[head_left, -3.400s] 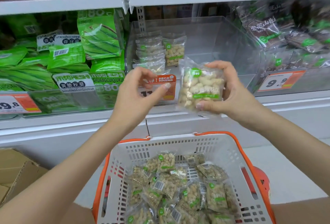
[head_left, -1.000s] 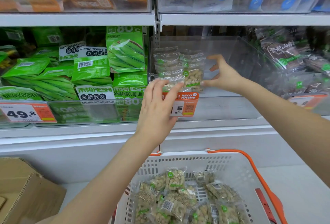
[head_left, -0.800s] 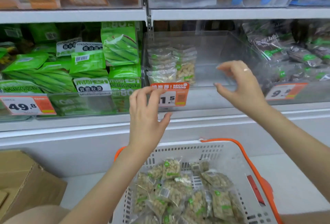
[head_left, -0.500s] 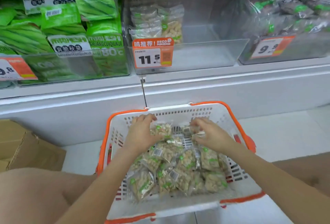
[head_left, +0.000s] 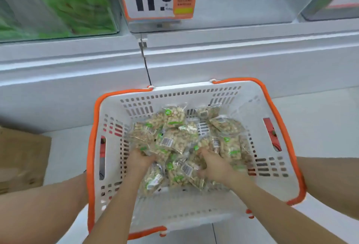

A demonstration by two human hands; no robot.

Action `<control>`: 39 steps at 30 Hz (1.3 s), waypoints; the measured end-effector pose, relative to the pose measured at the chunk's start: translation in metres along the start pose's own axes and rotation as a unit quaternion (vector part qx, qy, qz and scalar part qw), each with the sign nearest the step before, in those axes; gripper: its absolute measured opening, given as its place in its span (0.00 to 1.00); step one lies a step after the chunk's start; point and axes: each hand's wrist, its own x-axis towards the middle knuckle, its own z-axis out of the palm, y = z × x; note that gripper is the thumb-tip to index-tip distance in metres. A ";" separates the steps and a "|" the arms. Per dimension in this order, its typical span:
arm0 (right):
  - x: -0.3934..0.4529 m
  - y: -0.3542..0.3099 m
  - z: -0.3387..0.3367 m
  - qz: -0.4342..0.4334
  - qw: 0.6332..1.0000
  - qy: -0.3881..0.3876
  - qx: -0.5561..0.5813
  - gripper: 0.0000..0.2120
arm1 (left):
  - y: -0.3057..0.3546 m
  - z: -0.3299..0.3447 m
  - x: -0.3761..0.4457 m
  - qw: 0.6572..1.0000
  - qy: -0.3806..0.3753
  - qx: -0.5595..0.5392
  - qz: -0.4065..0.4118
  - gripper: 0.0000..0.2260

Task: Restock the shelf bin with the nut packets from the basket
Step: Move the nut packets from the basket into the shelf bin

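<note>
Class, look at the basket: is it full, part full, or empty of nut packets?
Part full. Nut packets lie heaped on the floor of the basket, well below its rim, with bare wall showing above them.

Both hands are now down from the clear plastic shelf bin [head_left: 242, 0] and buried in the heap of clear nut packets [head_left: 174, 136] in the white orange-rimmed basket [head_left: 194, 205]. Left hand [head_left: 140, 161] and right hand [head_left: 213, 166] each curl over packets.
</note>
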 end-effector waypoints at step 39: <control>-0.125 -0.101 -0.206 -0.485 0.630 0.581 -0.176 0.26 | 0.183 -0.128 -0.178 0.814 -0.306 -0.463 0.173 0.16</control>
